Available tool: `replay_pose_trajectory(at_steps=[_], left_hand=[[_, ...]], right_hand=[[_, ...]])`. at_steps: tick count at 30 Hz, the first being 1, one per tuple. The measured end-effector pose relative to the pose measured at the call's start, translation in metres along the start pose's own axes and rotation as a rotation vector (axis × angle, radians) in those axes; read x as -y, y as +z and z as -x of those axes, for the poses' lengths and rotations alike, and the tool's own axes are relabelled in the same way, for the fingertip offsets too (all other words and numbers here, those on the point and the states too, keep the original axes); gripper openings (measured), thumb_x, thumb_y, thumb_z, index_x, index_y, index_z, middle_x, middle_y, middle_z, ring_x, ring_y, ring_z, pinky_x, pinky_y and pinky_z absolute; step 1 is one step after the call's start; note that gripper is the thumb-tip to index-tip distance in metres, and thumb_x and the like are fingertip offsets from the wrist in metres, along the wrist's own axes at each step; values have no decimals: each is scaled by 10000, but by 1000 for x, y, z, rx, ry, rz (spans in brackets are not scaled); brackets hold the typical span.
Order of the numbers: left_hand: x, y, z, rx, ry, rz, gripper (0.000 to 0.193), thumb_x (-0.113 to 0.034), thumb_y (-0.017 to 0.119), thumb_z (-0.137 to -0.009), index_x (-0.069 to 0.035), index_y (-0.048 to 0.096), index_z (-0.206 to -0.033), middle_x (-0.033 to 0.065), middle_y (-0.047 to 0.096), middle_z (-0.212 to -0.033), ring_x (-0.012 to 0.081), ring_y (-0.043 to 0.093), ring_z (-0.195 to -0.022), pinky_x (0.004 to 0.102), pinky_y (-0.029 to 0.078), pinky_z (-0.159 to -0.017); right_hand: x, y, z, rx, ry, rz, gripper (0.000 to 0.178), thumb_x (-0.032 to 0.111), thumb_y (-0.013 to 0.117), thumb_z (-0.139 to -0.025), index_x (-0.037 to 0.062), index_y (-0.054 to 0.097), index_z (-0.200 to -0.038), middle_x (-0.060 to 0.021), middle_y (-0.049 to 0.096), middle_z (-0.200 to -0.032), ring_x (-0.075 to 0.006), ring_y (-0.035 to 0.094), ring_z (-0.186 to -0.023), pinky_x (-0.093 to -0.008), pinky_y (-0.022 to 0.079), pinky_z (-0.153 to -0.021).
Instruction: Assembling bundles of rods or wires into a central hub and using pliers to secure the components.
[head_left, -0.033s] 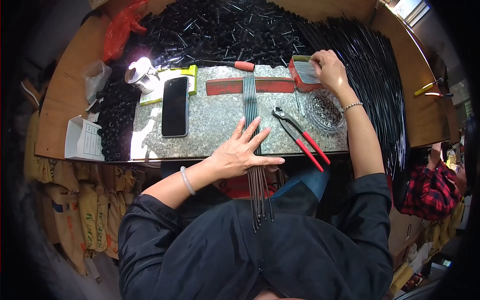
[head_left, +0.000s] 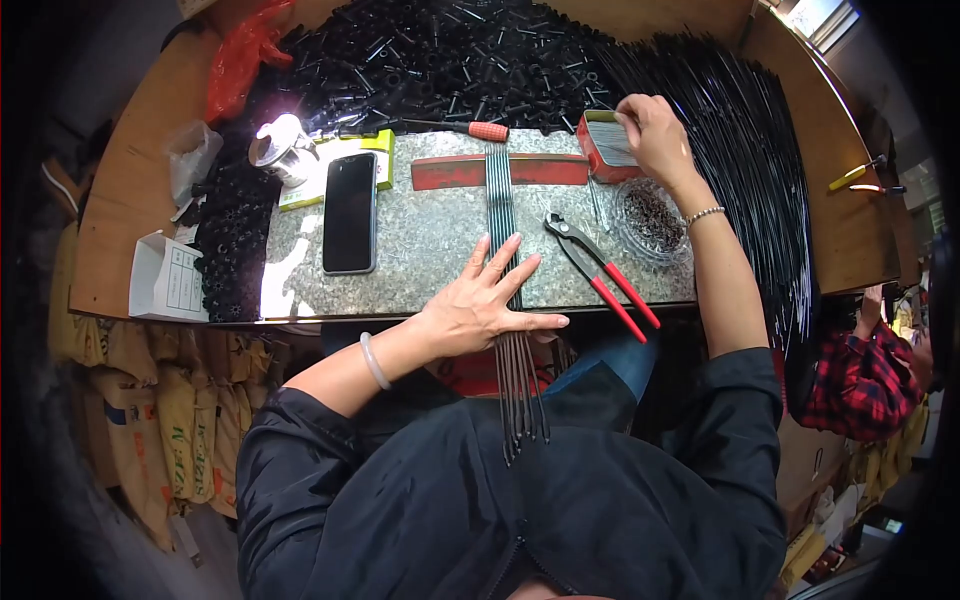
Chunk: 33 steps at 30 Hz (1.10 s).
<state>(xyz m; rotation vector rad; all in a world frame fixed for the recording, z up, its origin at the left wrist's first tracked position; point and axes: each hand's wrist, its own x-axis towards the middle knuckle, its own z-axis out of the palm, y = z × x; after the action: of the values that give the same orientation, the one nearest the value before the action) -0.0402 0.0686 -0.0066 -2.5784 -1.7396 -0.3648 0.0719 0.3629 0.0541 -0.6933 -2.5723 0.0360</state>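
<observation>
My left hand [head_left: 482, 308] lies flat with fingers spread over a row of thin dark rods [head_left: 500, 205]. The rods run across a red metal strip [head_left: 450, 174] on the speckled worktop, and their near ends hang past the table edge toward my lap. At the far right, my right hand [head_left: 660, 142] is over the edge of a red tin [head_left: 600, 158] holding many thin, pale, needle-like pieces. Its fingers are bent together; whatever is between them is too small to tell. Red-handled pliers [head_left: 597, 277] rest between the rods and a clear dish of small brown parts [head_left: 650, 222].
Black tubular parts [head_left: 440, 60] heap up along the back, and long black rods [head_left: 745, 150] fill the right side. A phone [head_left: 350, 215], a shiny metal container [head_left: 284, 150] and a white box [head_left: 165, 280] stand left. A red-handled tool [head_left: 488, 131] lies behind the strip.
My right hand has shifted slightly up and left over the tin. My left hand stays on the rods.
</observation>
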Motion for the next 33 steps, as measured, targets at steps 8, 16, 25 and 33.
replay_pose_trajectory(at_steps=[8, 16, 25, 33], left_hand=[[0, 1, 0, -13, -9, 0, 719, -88, 534, -765, -514, 326, -1305, 204, 291, -1388, 469, 234, -1291, 635, 227, -1004], [1, 0, 1, -7, -13, 11, 760, -70, 553, -736, -512, 320, -1309, 207, 286, -1393, 466, 231, -1294, 631, 233, -1004], [2, 1, 1, -27, -8, 17, 742, -93, 560, -745, -502, 320, -1315, 213, 283, -1392, 464, 231, -1295, 627, 233, -1006], [1, -1, 2, -12, -15, 26, 775, -84, 565, -736, -505, 290, -1326, 220, 276, -1394, 466, 231, -1294, 621, 237, -1009]], right_hand=[[63, 49, 1, 186, -148, -405, 119, 97, 533, -813, 4, 600, -844, -156, 589, -825, -315, 562, -841, -383, 449, -762], [62, 64, -3, 203, -105, -392, 114, 94, 566, -802, 0, 613, -845, -132, 578, -815, -281, 568, -809, -354, 450, -735], [59, 66, -1, 207, -53, -443, 127, 109, 575, -810, -7, 614, -846, -131, 575, -808, -260, 578, -782, -339, 457, -716], [60, 66, -2, 224, -69, -456, 132, 109, 585, -808, -6, 619, -861, -136, 582, -822, -254, 586, -776, -329, 462, -712]])
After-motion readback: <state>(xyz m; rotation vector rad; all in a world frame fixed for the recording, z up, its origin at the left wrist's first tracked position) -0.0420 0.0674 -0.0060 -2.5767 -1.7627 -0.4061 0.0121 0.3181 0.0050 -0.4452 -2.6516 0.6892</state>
